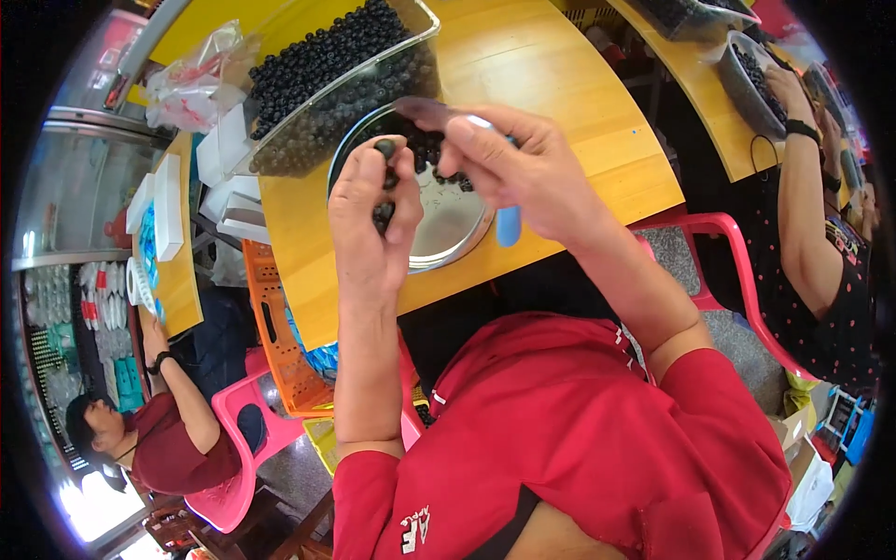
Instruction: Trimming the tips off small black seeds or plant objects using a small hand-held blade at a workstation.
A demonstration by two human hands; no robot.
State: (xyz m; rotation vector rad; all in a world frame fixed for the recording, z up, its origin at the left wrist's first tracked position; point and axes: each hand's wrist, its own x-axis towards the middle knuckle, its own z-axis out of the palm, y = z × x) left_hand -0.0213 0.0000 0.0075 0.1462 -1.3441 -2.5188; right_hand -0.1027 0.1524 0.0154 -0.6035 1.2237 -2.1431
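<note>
My left hand [373, 210] is closed around a few small dark round fruits, one fruit [385, 147] showing at the fingertips; I cannot tell their exact kind. Gripped in my right hand [523, 163] is a knife, its blue handle [508, 226] sticking out below the palm and its blurred blade [425, 113] pointing left. Both hands are over a round metal bowl [448, 238], close together but apart. More dark fruits lie inside the bowl, partly hidden by my hands. Behind it stands a clear plastic tub [425, 26] heaped with the same fruits.
The bowl and tub stand on a yellow wooden table [579, 103]. White boxes [224, 154] and a plastic bag [201, 79] are at its left. An orange crate [280, 327] stands below. Co-workers sit left and right; the right one's hand reaches into a grey bowl [733, 84] of dark fruits.
</note>
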